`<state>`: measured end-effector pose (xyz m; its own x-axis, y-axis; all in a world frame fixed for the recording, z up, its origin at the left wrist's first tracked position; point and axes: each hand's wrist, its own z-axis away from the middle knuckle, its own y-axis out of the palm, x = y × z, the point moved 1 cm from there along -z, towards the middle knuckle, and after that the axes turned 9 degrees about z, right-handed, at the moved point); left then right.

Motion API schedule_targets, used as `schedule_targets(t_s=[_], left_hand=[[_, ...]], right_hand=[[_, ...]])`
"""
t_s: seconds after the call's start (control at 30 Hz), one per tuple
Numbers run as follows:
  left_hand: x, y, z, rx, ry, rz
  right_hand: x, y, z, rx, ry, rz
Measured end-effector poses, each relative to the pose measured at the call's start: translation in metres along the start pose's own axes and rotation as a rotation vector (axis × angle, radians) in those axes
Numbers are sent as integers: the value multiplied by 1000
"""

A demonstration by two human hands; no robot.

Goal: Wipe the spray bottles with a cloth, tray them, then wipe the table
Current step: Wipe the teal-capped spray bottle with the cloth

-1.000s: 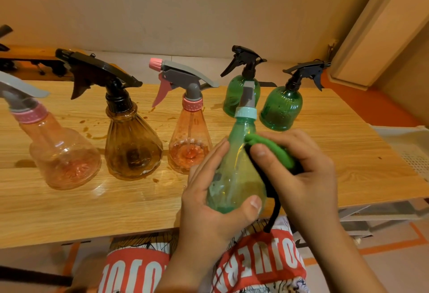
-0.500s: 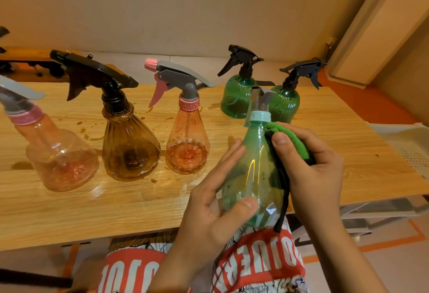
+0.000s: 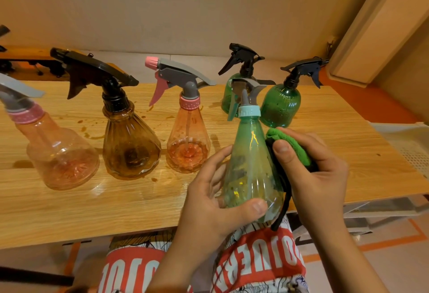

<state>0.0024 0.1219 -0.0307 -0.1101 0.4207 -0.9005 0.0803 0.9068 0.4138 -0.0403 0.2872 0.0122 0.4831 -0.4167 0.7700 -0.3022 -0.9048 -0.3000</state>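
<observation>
My left hand (image 3: 209,202) grips the teal spray bottle (image 3: 250,165) low on its body, thumb curled across the near face, fingers wrapped round the left side. My right hand (image 3: 318,176) is curled round a bunched green cloth (image 3: 290,144), thumb on top, pressing it to the bottle's right shoulder. A dark strip of the cloth hangs down beside the bottle. The bottle is held in the air, upright, above the near edge of the wooden table (image 3: 92,211) and over my lap.

A second ago the bottle leaned away from me. It has since come up nearly upright, and the cloth has slid from the front of the shoulder round to the right flank. I judge the wipe of this bottle to be partway round its body, and dark smears still show low on the plastic.

Standing on the table, left to right, are a pale pink bottle (image 3: 60,160), a brown bottle (image 3: 130,148) and a pink bottle (image 3: 188,144). Farther off stand two dark green bottles (image 3: 228,97) (image 3: 282,104). Brownish spots (image 3: 92,135) lie on the wood near the brown bottle.

A white perforated tray (image 3: 408,146) sits at the right, just past the table's edge, and the part I can see holds no bottle. Traying and wiping the table are, by my reckoning, still to do.
</observation>
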Motion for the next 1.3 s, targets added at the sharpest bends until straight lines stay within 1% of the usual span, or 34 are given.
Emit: schedule_targets(t_s=[0.13,0.23,0.37,0.4,0.43,0.53,0.57,0.63,0.7,0.73,0.77,0.83,0.9,1.0,1.07,1.13,1.2,1.27,1.3], left_hand=[[0,-1,0,-16,37,-31],[0,1,0,-29,50,-13],[-2,-5,-1,-63,62,4],[-2,-7,-2,-69,65,6],[-2,-7,-2,-68,69,6],[0,2,1,-39,81,-12],[1,4,2,-40,85,-10],[-2,4,3,-66,91,20],[-4,0,1,-80,106,21],[-5,-2,1,-78,108,6],[-5,-2,2,-74,107,-12],[-4,2,4,-65,103,-42],[-3,4,6,-72,104,-69],[-5,-5,3,-93,114,-84],[-6,-10,2,-82,106,-111],[-6,-8,3,-69,101,-135],[-5,-4,4,-68,108,-134],[-6,-5,3,-88,120,-115],[-8,-8,3,-101,122,-98]], right_hand=[[5,-3,-6,58,-35,38],[8,-2,-12,81,-29,32],[12,-1,-8,230,-146,97],[13,-2,-9,248,-148,105],[13,-3,-11,234,-128,103],[11,-2,-20,74,-31,45],[12,0,-20,52,-21,29],[16,5,-15,92,-51,33],[18,5,-12,180,-93,54],[17,4,-14,206,-80,53],[15,3,-16,199,-46,43],[9,2,-22,128,42,-14],[10,5,-21,112,67,-47],[15,3,-18,248,-27,24],[14,0,-20,303,-14,39],[11,1,-23,243,58,1],[13,8,-21,159,85,-34],[17,15,-14,133,43,-24],[18,18,-9,151,4,6]])
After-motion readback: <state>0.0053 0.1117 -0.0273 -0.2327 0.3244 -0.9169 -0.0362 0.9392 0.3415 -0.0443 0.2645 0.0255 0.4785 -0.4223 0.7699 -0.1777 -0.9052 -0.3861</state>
